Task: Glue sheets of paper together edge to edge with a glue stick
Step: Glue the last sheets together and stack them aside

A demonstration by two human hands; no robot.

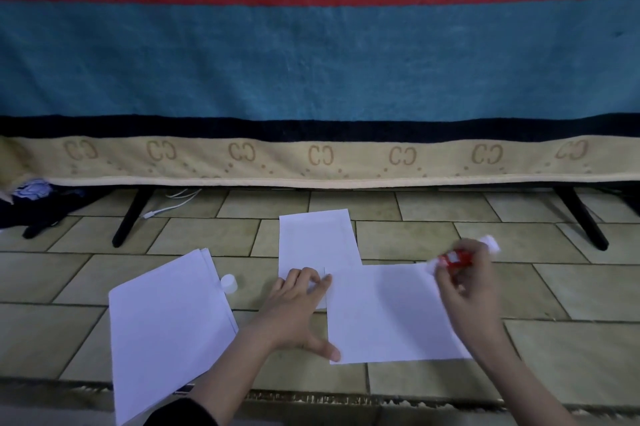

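Two white sheets lie on the tiled floor. The near sheet (pixel 388 314) lies in front of me; the far sheet (pixel 317 238) lies behind it to the left, with their edges meeting beside my left hand. My left hand (pixel 298 307) presses flat on the near sheet's left edge, fingers spread. My right hand (pixel 467 280) grips a red and white glue stick (pixel 453 259) over the near sheet's far right corner; it is blurred. The stick's white cap (pixel 228 282) lies on the floor to the left.
A stack of white sheets (pixel 166 328) lies at the left. Behind hangs a blue, red and beige blanket (pixel 311 79) over a frame with black legs (pixel 130 217) (pixel 585 221). A white cable (pixel 173 203) and dark clothes (pixel 41 207) lie beneath.
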